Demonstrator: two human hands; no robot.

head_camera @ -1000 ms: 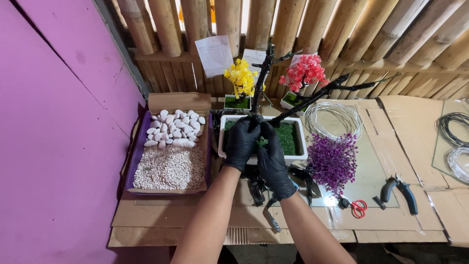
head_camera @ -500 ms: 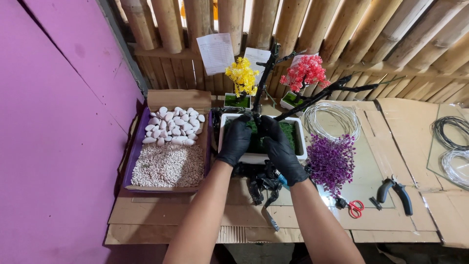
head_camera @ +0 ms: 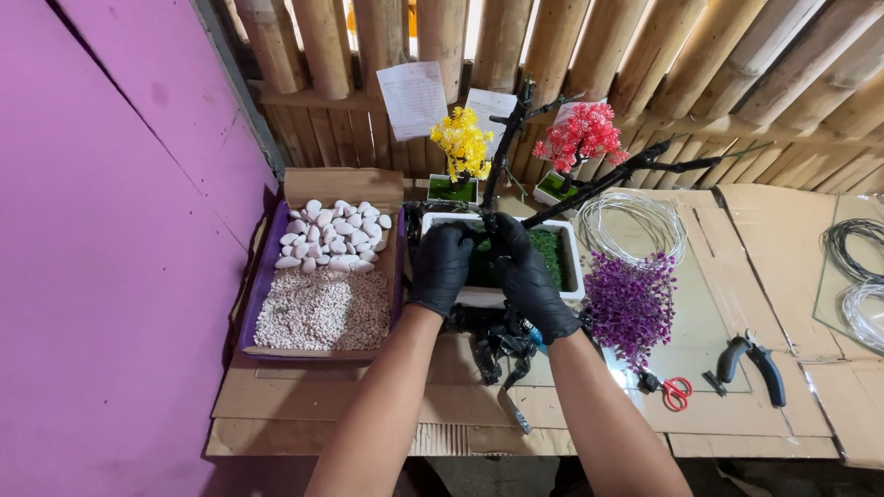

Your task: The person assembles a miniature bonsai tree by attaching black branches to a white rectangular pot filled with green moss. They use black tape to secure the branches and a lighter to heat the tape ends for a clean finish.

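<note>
Two gloved hands, my left hand (head_camera: 442,267) and right hand (head_camera: 529,276), close their fingers around the base of the black branched trunk (head_camera: 502,170) standing in the white planter (head_camera: 571,276) mid-bench. It looks light, stiff, top-heavy; I judge low on the trunk the best hold.

White stones (head_camera: 333,236) and gravel (head_camera: 322,309) fill a purple tray (head_camera: 256,294); red scissors (head_camera: 677,391), pliers (head_camera: 755,364) and wire coils (head_camera: 635,224) lie nearby.
</note>
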